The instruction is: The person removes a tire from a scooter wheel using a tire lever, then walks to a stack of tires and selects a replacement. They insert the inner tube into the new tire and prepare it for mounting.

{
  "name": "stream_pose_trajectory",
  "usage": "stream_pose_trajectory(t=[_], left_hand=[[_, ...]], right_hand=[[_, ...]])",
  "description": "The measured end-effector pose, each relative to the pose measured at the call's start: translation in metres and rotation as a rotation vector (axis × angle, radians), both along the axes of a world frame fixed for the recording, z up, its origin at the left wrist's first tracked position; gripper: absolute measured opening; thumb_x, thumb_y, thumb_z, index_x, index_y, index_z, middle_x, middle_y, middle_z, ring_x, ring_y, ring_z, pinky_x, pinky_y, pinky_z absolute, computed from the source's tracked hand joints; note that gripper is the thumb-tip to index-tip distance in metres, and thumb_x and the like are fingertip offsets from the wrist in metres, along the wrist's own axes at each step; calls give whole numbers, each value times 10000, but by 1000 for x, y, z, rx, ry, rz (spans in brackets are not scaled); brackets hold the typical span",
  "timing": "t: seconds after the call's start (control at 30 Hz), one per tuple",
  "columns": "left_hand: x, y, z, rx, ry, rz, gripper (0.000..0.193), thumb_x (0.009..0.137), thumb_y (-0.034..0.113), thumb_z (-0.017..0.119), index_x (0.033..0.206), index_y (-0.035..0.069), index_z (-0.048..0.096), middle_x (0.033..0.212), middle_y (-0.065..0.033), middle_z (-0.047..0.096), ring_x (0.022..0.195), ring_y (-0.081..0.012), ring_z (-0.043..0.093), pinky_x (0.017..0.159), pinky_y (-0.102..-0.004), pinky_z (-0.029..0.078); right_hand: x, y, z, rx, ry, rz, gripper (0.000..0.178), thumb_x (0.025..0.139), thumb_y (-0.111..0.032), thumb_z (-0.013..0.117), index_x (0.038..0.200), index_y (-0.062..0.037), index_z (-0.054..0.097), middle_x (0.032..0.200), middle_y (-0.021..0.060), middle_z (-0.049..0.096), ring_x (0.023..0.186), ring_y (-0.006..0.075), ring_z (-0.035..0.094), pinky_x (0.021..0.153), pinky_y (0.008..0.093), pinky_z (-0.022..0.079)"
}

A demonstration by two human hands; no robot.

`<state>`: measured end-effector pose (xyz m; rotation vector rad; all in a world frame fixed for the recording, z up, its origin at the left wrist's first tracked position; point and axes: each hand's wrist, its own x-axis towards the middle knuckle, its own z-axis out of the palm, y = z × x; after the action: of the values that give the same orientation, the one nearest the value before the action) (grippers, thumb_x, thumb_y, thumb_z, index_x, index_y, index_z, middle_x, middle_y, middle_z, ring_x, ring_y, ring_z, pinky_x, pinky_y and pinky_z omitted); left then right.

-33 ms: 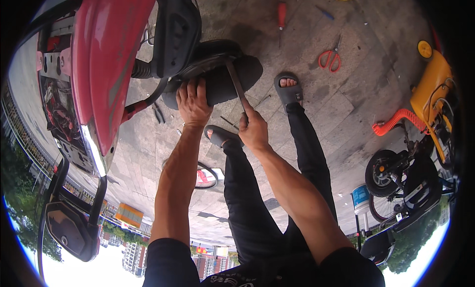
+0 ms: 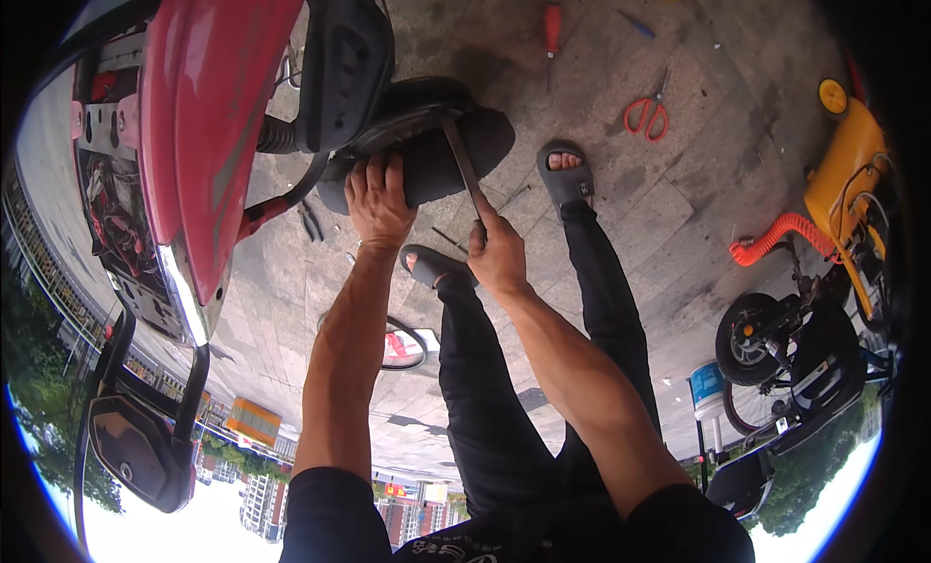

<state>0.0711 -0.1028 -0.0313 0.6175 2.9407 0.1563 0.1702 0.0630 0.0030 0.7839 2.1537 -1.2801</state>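
Observation:
A black tire (image 2: pixel 434 165) sits on the wheel of a red scooter (image 2: pixel 208 107). Curled over the tire's near side, my left hand (image 2: pixel 379 199) grips it. My right hand (image 2: pixel 499 256) is closed round the lower end of a long flat metal tire lever (image 2: pixel 464 165). The lever's upper end meets the inner edge of the tire, by the rim, and its tip is hidden there. The lever stands at a slant to the right of my left hand.
Orange-handled scissors (image 2: pixel 646 118), a red screwdriver (image 2: pixel 552 32) and pliers (image 2: pixel 310 222) lie on the paving. At right are a yellow air compressor (image 2: pixel 846 165), its coiled red hose (image 2: pixel 787 235) and another two-wheeler (image 2: pixel 752 340). My sandalled feet flank the work.

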Motion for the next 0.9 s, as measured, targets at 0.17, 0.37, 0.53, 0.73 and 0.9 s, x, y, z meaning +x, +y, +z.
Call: stream_pose_trajectory(t=[0.17, 0.37, 0.53, 0.73, 0.9], left_hand=[[-7, -2, 0, 31, 22, -1, 568, 718, 184, 704, 1263, 128, 553, 1211, -123, 565, 1098, -370, 545, 961, -509, 423], [-11, 6, 7, 47, 24, 13, 570, 715, 185, 717, 1256, 112, 553, 1198, -132, 577, 1100, -375, 552, 950, -507, 427], [-9, 14, 10, 7, -12, 33, 587, 699, 166, 718, 1258, 96, 553, 1198, -128, 579, 1092, -366, 556, 953, -502, 427], [7, 20, 15, 21, -45, 69, 569, 674, 137, 700, 1227, 94, 571, 1194, -111, 572, 1095, -345, 543, 968, -489, 413], [16, 23, 23, 27, -65, 88, 592, 639, 122, 691, 1219, 89, 577, 1192, -115, 569, 1113, -341, 538, 983, -488, 408]], right_hand=[[-20, 74, 23, -168, 37, 192, 502, 918, -138, 545, 1416, -128, 480, 892, 262, 668, 844, 441, 650, 790, 507, 519], [8, 197, -31, 196, 3, 353, 391, 919, -192, 572, 1283, -60, 517, 894, 268, 674, 868, 458, 652, 792, 532, 511], [23, 273, -159, 520, -140, 333, 397, 914, -208, 585, 1275, -70, 497, 1012, 235, 675, 938, 428, 653, 813, 533, 513], [-40, 248, -182, 454, 255, 429, 488, 843, -202, 683, 1290, -68, 539, 1239, 193, 548, 1118, 401, 542, 941, 500, 461], [-140, 101, -110, 67, 704, 740, 713, 755, -256, 781, 1369, -40, 489, 1293, 198, 527, 1185, 377, 526, 1031, 447, 427]])
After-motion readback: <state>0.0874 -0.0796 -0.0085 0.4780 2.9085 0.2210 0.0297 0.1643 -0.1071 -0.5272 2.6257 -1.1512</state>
